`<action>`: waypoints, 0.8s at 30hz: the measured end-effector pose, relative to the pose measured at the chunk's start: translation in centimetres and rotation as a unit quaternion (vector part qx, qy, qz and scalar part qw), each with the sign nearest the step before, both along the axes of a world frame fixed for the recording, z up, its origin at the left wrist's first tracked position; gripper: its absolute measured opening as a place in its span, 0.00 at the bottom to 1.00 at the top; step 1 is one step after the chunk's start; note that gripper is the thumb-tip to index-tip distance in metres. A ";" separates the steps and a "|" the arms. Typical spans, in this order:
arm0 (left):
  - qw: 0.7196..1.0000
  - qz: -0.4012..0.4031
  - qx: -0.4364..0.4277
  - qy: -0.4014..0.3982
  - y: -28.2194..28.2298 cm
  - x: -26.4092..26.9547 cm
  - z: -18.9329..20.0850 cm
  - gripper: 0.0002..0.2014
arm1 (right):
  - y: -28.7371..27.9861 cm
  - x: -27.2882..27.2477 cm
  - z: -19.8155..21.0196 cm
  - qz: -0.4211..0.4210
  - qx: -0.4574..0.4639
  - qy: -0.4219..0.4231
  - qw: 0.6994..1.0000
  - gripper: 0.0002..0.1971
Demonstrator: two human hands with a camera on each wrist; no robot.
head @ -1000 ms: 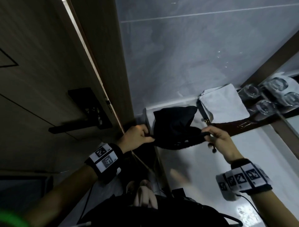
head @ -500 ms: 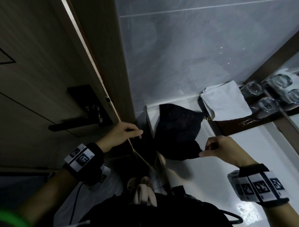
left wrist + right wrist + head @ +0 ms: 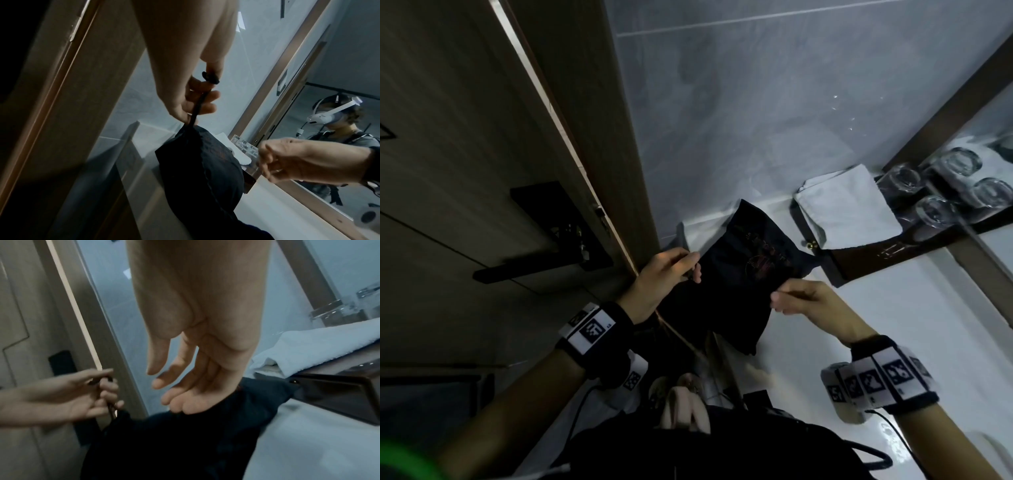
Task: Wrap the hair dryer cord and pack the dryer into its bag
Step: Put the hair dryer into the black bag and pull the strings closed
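Left hand [image 3: 191, 97] pinches bag drawstring [image 3: 198, 105]; white countertop [image 3: 893, 325].

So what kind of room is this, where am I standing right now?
Most likely a hotel bathroom: a white vanity counter below a framed mirror, grey wall tiles, a folded white towel and upturned drinking glasses set out on a dark tray.

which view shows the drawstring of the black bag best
The left wrist view: the drawstring runs clearly from the bag up through the left hand. The right wrist view shows it small and blurred in that hand. The head view hides it behind the fingers.
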State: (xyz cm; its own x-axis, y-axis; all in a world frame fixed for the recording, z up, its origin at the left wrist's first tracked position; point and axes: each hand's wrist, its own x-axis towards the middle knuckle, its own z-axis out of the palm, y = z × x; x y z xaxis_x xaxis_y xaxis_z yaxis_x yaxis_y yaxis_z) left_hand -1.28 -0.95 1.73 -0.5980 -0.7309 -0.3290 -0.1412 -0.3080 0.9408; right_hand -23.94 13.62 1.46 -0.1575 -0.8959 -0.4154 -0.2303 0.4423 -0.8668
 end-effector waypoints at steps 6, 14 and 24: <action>0.998 -0.027 -0.037 -0.050 0.1 0.2 -0.9 0.12 | 0.4 1.8 -3.9 0.027 0.159 0.110 0.981 0.19; 0.995 -0.054 -0.048 -0.066 0.9 1.1 -3.1 0.11 | 0.8 4.3 -6.6 0.096 0.200 0.133 0.966 0.13; 0.991 0.015 -0.119 -0.054 0.5 1.2 -3.2 0.09 | 0.4 2.6 -3.7 -0.251 -0.014 -0.257 0.933 0.11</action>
State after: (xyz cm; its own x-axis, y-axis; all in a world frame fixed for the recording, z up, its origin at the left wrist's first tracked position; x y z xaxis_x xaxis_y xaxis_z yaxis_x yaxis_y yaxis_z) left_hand -0.07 -0.45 -1.45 -0.5454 -0.8126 -0.2055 -0.2393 -0.0840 0.9673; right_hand -21.35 14.01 -2.26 -0.3463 -0.7749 -0.5288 0.4489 0.3582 -0.8187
